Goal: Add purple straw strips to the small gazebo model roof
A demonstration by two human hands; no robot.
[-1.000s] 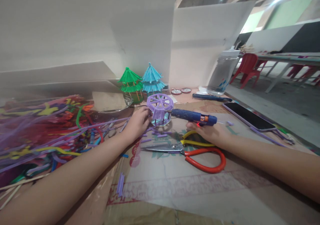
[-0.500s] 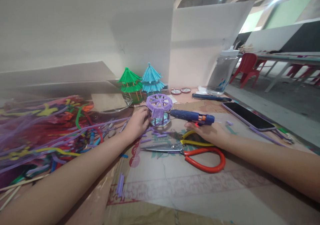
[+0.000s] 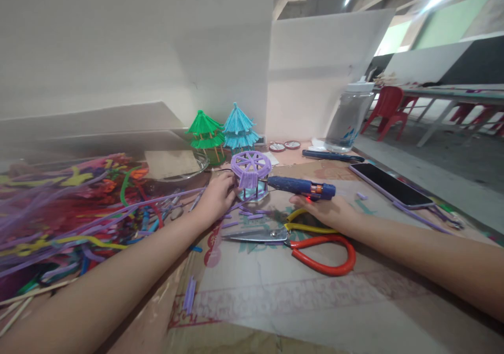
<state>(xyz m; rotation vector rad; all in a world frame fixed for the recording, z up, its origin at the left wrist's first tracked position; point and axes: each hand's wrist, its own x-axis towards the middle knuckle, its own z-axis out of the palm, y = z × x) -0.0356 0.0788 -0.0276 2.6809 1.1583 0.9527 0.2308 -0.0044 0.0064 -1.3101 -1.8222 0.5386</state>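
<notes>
A small purple pavilion model (image 3: pixel 251 166) with a wheel-like top and thin posts stands on a light blue base (image 3: pixel 255 193). My left hand (image 3: pixel 220 194) is at its left side, fingers curled against it; its fingertips are partly hidden. My right hand (image 3: pixel 328 210) is closed around a blue hot glue gun (image 3: pixel 301 186), whose nozzle reaches the pavilion's right front edge. Short purple pipe cleaner pieces (image 3: pixel 252 215) lie in front of the model. Scissors (image 3: pixel 275 235) with a yellow and a red handle rest below my right hand.
Behind stand a green pagoda model (image 3: pixel 205 136) and a blue one (image 3: pixel 238 128). A heap of colourful pipe cleaners (image 3: pixel 79 212) covers the left. At right are a phone (image 3: pixel 389 184), a dark blue pen-shaped tool (image 3: pixel 333 156) and a water bottle (image 3: pixel 348 117).
The whole view has shifted slightly. Both hands, the glue gun and the pavilion keep nearly the same places relative to each other.
</notes>
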